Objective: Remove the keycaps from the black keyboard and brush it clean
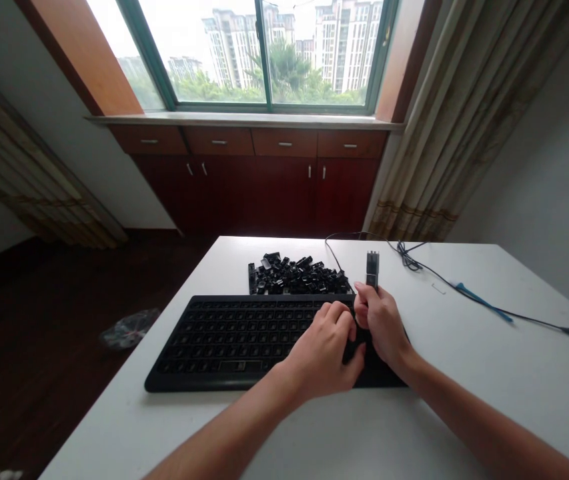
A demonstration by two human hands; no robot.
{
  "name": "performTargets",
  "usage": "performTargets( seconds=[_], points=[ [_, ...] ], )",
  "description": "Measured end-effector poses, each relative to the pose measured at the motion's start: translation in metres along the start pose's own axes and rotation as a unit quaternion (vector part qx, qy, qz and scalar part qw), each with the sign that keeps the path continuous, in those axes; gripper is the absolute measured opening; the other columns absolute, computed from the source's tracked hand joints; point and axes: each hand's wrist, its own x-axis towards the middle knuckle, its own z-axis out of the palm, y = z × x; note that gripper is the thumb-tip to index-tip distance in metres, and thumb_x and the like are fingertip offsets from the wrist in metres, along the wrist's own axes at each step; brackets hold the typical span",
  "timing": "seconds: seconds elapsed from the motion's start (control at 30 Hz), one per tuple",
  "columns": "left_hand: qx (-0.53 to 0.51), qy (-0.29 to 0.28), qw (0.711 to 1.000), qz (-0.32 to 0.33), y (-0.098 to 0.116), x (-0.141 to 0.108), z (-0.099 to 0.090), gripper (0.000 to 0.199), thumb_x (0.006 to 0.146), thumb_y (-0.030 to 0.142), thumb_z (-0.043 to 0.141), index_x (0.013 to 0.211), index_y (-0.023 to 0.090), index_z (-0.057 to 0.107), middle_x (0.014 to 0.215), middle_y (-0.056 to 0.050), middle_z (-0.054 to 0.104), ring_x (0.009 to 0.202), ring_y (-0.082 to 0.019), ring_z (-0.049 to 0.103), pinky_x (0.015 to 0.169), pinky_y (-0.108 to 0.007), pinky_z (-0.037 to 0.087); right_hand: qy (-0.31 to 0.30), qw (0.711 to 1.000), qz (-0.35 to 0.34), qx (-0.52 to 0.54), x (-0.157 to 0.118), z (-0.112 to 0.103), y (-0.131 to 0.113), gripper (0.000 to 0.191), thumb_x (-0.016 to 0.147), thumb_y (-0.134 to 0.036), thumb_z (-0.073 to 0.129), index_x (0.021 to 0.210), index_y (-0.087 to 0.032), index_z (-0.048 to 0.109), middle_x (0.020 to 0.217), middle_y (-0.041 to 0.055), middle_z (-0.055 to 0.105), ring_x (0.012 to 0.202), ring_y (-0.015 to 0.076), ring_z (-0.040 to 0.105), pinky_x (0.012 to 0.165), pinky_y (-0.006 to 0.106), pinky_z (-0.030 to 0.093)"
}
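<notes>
Worktop point(529, 373), white, stands before a window point(224, 53) and a row of dark red cabinets point(259, 193), both well beyond the two grips; a curtain point(424, 120) hangs far off to the right of them. Right grip point(383, 327) is closed around a dark tool point(373, 268), held upright with its toothed end pointing up out of the fist. Left grip point(331, 343), just beside it, is half curled over the right part of a black keyboard point(237, 327), with a gap between thumb and fingers; whether it pinches anything cannot be told. Keyboard lies beneath both grips and extends to their left, rows of square sockets showing. Immediately beyond the left grip sits a loose pile of black keys point(294, 275). To the right of the right grip, well apart, are a coiled cable point(410, 258), a bent wire point(438, 289) and a blue strip point(484, 301). Far left of the grips, a plastic bag point(131, 328) rests on the floor point(64, 347).
</notes>
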Motion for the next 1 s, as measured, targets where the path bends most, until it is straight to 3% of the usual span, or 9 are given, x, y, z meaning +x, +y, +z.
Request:
performTargets(
  seconds=[0.13, 0.3, 0.4, 0.63, 1.0],
  points=[
    [0.004, -0.018, 1.000, 0.004, 0.001, 0.000, -0.002, 0.010, 0.084, 0.021, 0.056, 0.090, 0.019, 0.048, 0.100, -0.008, 0.054, 0.097, -0.025, 0.050, 0.093, -0.044, 0.050, 0.039, 0.996, -0.005, 0.085, -0.008, 0.002, 0.000, 0.044, 0.091, -0.047, 0.057, 0.058, -0.024, 0.037, 0.047, -0.0075, 0.033, 0.040, 0.0084, 0.027, 0.038, 0.026, 0.025],
    [-0.005, -0.021, 1.000, 0.006, 0.001, -0.001, -0.002, 0.018, 0.084, 0.020, 0.056, 0.102, 0.018, 0.053, 0.104, -0.010, 0.055, 0.103, -0.027, 0.051, 0.101, -0.048, 0.047, 0.024, 0.988, -0.014, 0.154, -0.013, 0.009, -0.006, 0.041, 0.086, -0.044, 0.062, 0.061, -0.024, 0.037, 0.049, -0.0081, 0.033, 0.042, 0.0085, 0.029, 0.042, 0.026, 0.031],
    [-0.018, -0.015, 1.000, -0.001, 0.000, -0.002, -0.001, 0.021, 0.088, 0.023, 0.056, 0.109, 0.018, 0.055, 0.108, -0.010, 0.055, 0.107, -0.027, 0.051, 0.103, -0.047, 0.046, 0.031, 0.984, -0.001, 0.175, -0.008, 0.005, -0.011, 0.039, 0.085, -0.040, 0.063, 0.061, -0.023, 0.036, 0.049, -0.0090, 0.030, 0.041, 0.0073, 0.023, 0.041, 0.025, 0.023],
    [0.011, -0.017, 1.000, 0.005, -0.003, -0.004, 0.002, 0.027, 0.095, 0.035, 0.054, 0.116, 0.021, 0.063, 0.117, -0.009, 0.057, 0.108, -0.026, 0.052, 0.100, -0.045, 0.048, 0.012, 0.984, 0.083, 0.155, -0.003, -0.012, -0.017, 0.042, 0.088, -0.036, 0.062, 0.055, -0.021, 0.040, 0.049, -0.0065, 0.033, 0.041, 0.0068, 0.025, 0.039, 0.025, 0.018],
    [-0.022, -0.011, 1.000, 0.014, -0.010, -0.002, 0.003, 0.028, 0.095, 0.036, 0.058, 0.117, 0.025, 0.069, 0.115, -0.006, 0.061, 0.105, -0.023, 0.053, 0.098, -0.042, 0.049, 0.046, 0.988, 0.068, 0.134, -0.002, -0.010, -0.014, 0.042, 0.089, -0.040, 0.060, 0.058, -0.021, 0.039, 0.052, -0.0066, 0.033, 0.044, 0.0076, 0.026, 0.042, 0.026, 0.021]
  ],
)
